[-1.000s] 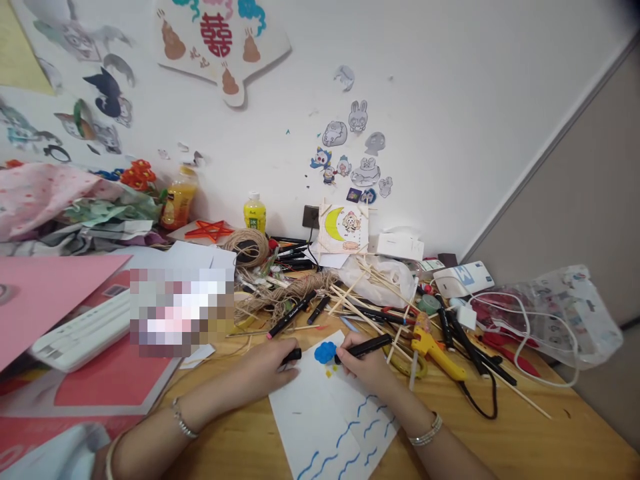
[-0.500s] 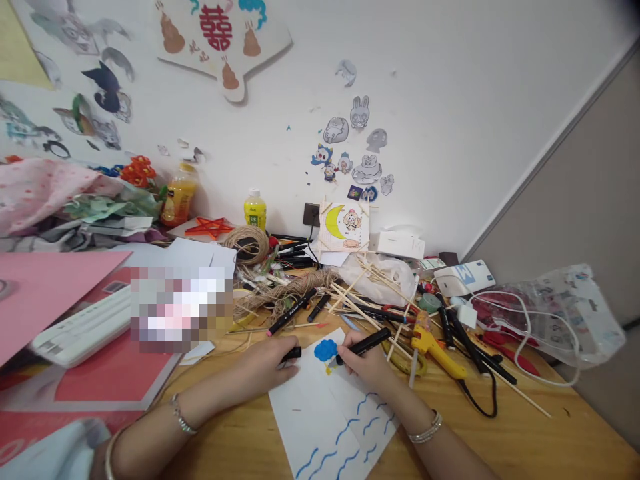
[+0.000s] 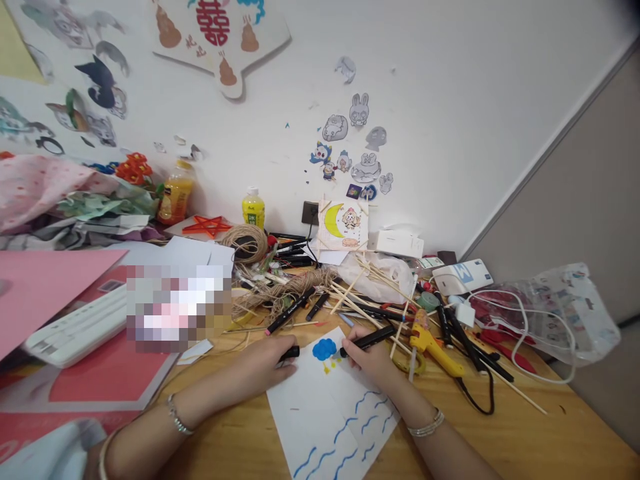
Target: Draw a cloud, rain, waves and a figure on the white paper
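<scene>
A white sheet of paper (image 3: 311, 417) lies at an angle on the wooden table in front of me. It bears a blue cloud (image 3: 324, 349), small yellow marks (image 3: 327, 368) under it, and blue wavy lines lower down. My right hand (image 3: 369, 360) is closed round a black marker (image 3: 376, 337), its tip close to the paper just right of the cloud. At the sheet's left edge my left hand (image 3: 265, 360) rests with its fingers closed on a short black marker cap (image 3: 291, 353).
Behind the paper lie loose markers (image 3: 290, 312), wooden sticks (image 3: 357, 303) and jute twine (image 3: 245, 243). A yellow glue gun (image 3: 435, 350) with its cord is to the right, near a white cable (image 3: 525, 327). Pink paper (image 3: 55, 287) and a white device (image 3: 75, 330) are at left.
My right hand has shifted slightly right with the marker. More yellow marks show beneath the cloud. My left hand stays in nearly the same place, and the view has moved a little.
</scene>
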The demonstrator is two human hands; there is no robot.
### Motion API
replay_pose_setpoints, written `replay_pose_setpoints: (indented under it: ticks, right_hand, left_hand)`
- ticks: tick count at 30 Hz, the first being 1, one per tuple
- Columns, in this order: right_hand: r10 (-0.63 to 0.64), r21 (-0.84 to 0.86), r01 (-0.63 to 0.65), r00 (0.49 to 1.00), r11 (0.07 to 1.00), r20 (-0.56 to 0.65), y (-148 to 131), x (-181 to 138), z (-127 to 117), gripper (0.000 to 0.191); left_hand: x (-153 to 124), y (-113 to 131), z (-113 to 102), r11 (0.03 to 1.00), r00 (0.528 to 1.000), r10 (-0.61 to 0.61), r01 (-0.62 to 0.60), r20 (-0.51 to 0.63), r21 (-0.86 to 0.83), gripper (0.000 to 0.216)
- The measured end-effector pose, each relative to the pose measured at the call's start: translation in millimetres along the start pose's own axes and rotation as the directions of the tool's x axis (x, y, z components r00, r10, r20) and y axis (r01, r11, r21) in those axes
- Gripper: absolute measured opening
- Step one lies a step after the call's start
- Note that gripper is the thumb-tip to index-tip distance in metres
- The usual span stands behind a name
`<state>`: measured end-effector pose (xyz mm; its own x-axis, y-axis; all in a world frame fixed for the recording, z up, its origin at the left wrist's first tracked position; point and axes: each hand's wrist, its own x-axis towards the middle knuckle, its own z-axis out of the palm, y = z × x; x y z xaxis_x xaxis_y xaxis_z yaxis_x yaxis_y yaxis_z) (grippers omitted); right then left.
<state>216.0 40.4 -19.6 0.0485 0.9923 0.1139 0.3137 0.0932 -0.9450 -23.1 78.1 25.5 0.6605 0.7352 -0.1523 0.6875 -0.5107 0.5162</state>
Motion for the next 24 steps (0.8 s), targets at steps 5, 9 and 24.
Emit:
replay_pose_setpoints:
  ticks: [5, 9, 24]
  right_hand:
    - [-0.044, -0.033, 0.044, 0.999, 0.998, 0.013, 0, 0, 0, 0.023]
    - [-0.033, -0.021, 0.033, 0.999, 0.999, 0.016, 1, 0, 0, 0.024]
    - [0.000, 0.003, 0.001, 0.999, 1.000, -0.045, 2, 2, -1, 0.024]
  left_hand:
    - [-1, 2, -2, 1.000, 1.000, 0.003, -0.003, 0.008, 0.001, 0.012]
    - [-1, 4, -3, 1.000, 1.000, 0.003, -0.003, 0.015, 0.001, 0.011]
    - [2, -8, 6, 1.000, 0.999, 0.020, -0.019, -0.029, 0.014, 0.011]
